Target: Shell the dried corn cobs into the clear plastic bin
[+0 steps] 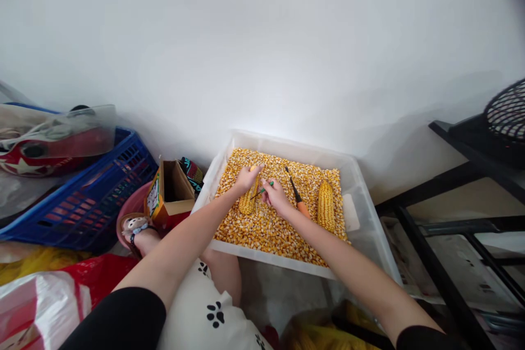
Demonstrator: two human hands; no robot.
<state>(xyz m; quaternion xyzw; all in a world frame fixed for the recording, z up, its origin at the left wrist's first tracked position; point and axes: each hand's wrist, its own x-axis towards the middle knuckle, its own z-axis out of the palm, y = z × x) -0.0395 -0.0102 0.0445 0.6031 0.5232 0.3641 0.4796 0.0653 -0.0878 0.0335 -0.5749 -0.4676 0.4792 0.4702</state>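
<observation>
carefully does it: the left hand point(247, 177) is closed over the top end of a corn cob point(249, 200) that lies on the bed of loose kernels point(266, 227) in the clear plastic tub point(361, 197), toward the tub's left-middle, while the right hand point(275, 195) is pinched shut on a thin green-handled tool point(264, 190) whose tip points at the cob just below the left fingers. as i judge it, the step in hand is prying kernels off the cob, and it goes well if the left hand keeps the cob pressed steady into the kernels so it cannot roll, and the tool tip is worked in between rows rather than stabbed at them. the point sits very near the left fingers, so the push should run away from them, along the cob's length. short, shallow levers ought to free kernels without scattering them over the tub's rim. a second, fully covered cob point(326, 205) lies well apart to the right, and an orange-handled screwdriver point(297, 195) rests on the kernels between it and the right hand, untouched. a blue basket point(94, 197) and a small cardboard box point(172, 188) stand left of the tub.
</observation>
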